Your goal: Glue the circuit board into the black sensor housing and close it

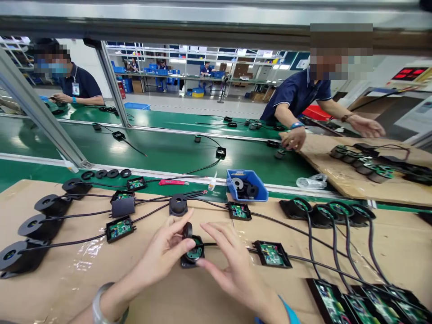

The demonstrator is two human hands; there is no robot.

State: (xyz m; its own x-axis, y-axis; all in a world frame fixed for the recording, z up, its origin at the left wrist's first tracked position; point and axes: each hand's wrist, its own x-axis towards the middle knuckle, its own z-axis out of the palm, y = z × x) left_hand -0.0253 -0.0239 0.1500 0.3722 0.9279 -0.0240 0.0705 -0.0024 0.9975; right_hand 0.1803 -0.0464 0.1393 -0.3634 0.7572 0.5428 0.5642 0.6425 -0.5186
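On the cardboard-covered bench lies a black round housing (193, 255) with a green circuit board inside. My left hand (161, 253) pinches a small black ring (187, 231) just above its rim. My right hand (232, 265) touches the housing's right side with its fingertips. A black cable runs from the housing to an open black box with a green board (272, 254) at the right.
Several cabled housings (40, 225) and open boxes (119, 228) lie at left; more (332, 211) lie at right. A blue bin (247, 184) of black rings stands at the bench's back edge by the green conveyor (162, 150). Two people work across the belt.
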